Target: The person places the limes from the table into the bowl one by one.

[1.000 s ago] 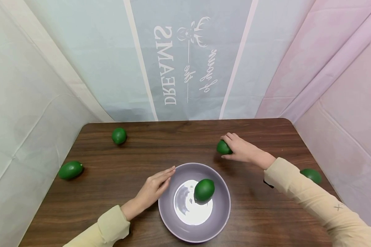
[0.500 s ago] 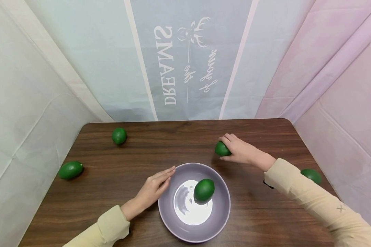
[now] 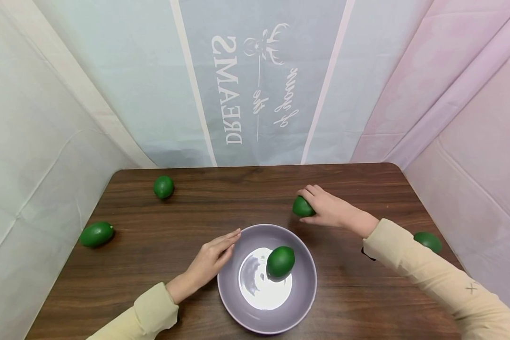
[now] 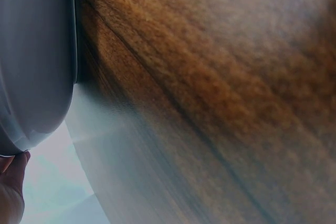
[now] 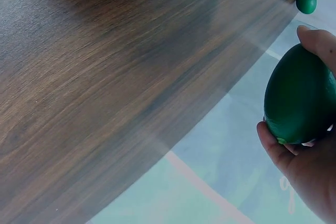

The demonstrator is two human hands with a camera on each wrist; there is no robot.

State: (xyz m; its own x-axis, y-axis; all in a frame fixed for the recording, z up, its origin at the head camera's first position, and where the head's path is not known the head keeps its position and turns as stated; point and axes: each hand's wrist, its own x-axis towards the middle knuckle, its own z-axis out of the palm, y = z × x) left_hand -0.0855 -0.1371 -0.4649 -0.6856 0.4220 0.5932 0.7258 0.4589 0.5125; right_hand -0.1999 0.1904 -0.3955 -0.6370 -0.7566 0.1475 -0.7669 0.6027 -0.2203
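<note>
A lime [image 3: 302, 207], deep green and glossy, is in my right hand [image 3: 329, 208], whose thumb and fingers curl round it beyond the bowl's far right side. The right wrist view shows the same lime [image 5: 298, 98] gripped over the dark tabletop, with part of it behind the fingers. My left hand [image 3: 212, 255] rests with straight fingers on the left rim of a grey-purple bowl [image 3: 267, 326]. Another lime [image 3: 280, 261] lies inside that bowl. In the left wrist view, the bowl's outer wall [image 4: 37, 56] fills the left edge, with a fingertip [image 4: 16, 177] touching it below.
On the wooden table [image 3: 221, 198], one lime [image 3: 163, 187] lies at the back left and another [image 3: 97, 234] near the left edge. At the right edge a further lime [image 3: 428, 242] is partly behind the right sleeve [image 3: 433, 274]. A printed curtain [image 3: 259, 94] hangs behind the table.
My right hand, with its lime, has shifted slightly left and toward the bowl. The left hand, the bowl and the other limes have stayed in place.
</note>
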